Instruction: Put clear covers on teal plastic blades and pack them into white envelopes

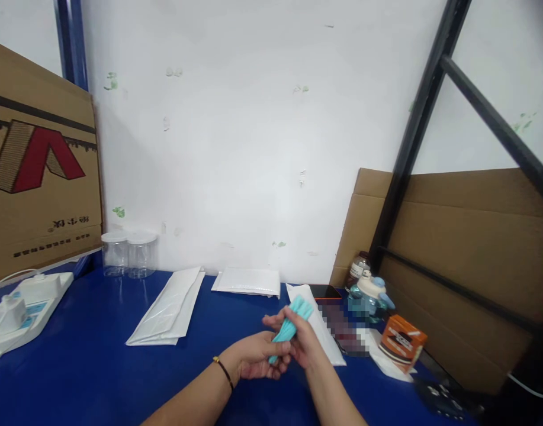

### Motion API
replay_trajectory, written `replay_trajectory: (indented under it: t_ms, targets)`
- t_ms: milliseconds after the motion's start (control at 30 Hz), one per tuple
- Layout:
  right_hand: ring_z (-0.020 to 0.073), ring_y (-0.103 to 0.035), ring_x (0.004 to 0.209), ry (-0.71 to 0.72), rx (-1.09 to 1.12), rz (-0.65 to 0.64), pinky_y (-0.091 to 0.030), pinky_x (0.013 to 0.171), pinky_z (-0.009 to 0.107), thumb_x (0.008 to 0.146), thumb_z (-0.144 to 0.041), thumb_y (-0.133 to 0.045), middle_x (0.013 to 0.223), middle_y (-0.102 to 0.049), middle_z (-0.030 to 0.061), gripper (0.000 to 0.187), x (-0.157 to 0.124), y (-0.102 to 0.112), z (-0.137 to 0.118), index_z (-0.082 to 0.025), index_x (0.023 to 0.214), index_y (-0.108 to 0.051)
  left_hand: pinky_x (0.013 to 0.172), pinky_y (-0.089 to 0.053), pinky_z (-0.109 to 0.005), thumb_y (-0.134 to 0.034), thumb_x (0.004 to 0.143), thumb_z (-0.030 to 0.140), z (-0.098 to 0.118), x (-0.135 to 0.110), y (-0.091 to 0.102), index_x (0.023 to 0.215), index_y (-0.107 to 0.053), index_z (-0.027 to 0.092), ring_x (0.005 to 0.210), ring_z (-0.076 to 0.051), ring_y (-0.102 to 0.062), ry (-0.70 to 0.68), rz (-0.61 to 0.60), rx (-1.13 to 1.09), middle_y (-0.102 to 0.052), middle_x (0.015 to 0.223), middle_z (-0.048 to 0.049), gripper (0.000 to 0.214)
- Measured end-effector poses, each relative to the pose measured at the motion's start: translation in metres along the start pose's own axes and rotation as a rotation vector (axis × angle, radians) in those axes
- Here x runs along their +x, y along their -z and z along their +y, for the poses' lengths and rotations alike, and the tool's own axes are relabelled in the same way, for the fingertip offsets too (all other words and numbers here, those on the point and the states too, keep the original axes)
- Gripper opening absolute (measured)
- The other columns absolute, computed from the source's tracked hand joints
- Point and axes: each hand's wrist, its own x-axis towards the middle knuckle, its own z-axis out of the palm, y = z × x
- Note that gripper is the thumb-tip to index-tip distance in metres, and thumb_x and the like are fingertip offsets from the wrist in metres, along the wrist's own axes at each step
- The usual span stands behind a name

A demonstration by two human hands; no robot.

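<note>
My left hand [256, 355] and my right hand [300, 343] meet over the blue table [98, 367], both closed round a small bundle of teal sticks [291, 324] that points up and to the right. The left hand, with a thin bracelet at the wrist, grips the bundle's lower end. Fingers of the right hand wrap its middle. A flat white bag [318, 328] lies on the table just behind the hands.
A stack of white bags [169, 310] and a white padded envelope [248, 281] lie further back. Two clear jars [129, 254] stand by the wall. A white power strip [22, 305] sits left. Bottles [369, 293], an orange box [402, 342] and cardboard stand right.
</note>
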Motion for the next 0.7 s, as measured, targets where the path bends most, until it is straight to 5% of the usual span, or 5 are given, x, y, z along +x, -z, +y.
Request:
replay_trajectory:
  t_ms: [100, 200, 333, 467, 700]
  targets:
    - [0.0208, -0.064, 0.097, 0.282, 0.243, 0.218, -0.04, 0.098, 0.042, 0.075, -0.033, -0.064, 0.088, -0.072, 0.006, 0.016, 0.006, 0.043, -0.026, -0.018, 0.08, -0.066, 0.067, -0.04, -0.026, -0.063, 0.067, 0.059, -0.001, 0.013, -0.004, 0.092, -0.049, 0.015, 0.077, -0.014, -0.055, -0.193, 0.258, 0.288, -0.056, 0.084, -0.0028, 0.052]
    - [0.0167, -0.06, 0.106, 0.473, 0.353, 0.308, -0.038, 0.103, 0.04, 0.08, -0.025, -0.055, 0.105, -0.068, 0.0052, 0.016, 0.007, 0.086, -0.046, -0.02, 0.093, -0.064, 0.091, -0.037, -0.038, -0.065, 0.065, 0.056, -0.006, 0.034, -0.013, 0.111, -0.049, 0.016, 0.108, -0.025, -0.048, -0.371, 0.444, 0.817, -0.053, 0.115, -0.012, 0.063]
    - [0.0148, -0.057, 0.11, 0.514, 0.437, 0.362, -0.035, 0.106, 0.04, 0.085, -0.019, -0.044, 0.112, -0.065, 0.0061, 0.022, 0.005, 0.112, -0.052, -0.019, 0.097, -0.062, 0.107, -0.013, -0.054, -0.066, 0.061, 0.059, -0.014, 0.063, -0.036, 0.137, -0.031, 0.024, 0.134, -0.036, -0.017, -0.46, 0.274, 1.361, -0.023, 0.147, -0.012, 0.09]
    - [0.0147, -0.058, 0.108, 0.506, 0.461, 0.358, -0.037, 0.105, 0.04, 0.085, -0.018, -0.044, 0.108, -0.066, 0.0054, 0.021, 0.004, 0.112, -0.049, -0.019, 0.095, -0.062, 0.102, -0.013, -0.062, -0.05, 0.073, 0.065, -0.013, 0.066, -0.048, 0.132, -0.04, 0.027, 0.133, -0.036, -0.023, -0.362, 0.077, 1.484, -0.033, 0.144, -0.0114, 0.071]
    - [0.0165, -0.065, 0.094, 0.511, 0.413, 0.391, -0.046, 0.097, 0.042, 0.075, -0.018, -0.061, 0.086, -0.07, 0.0008, 0.011, 0.009, 0.113, -0.046, -0.02, 0.086, -0.062, 0.1, -0.017, -0.057, -0.057, 0.068, 0.062, -0.004, -0.002, -0.022, 0.089, -0.062, 0.027, 0.098, -0.029, -0.056, -0.282, 0.306, 1.287, -0.064, 0.098, -0.0043, 0.041]
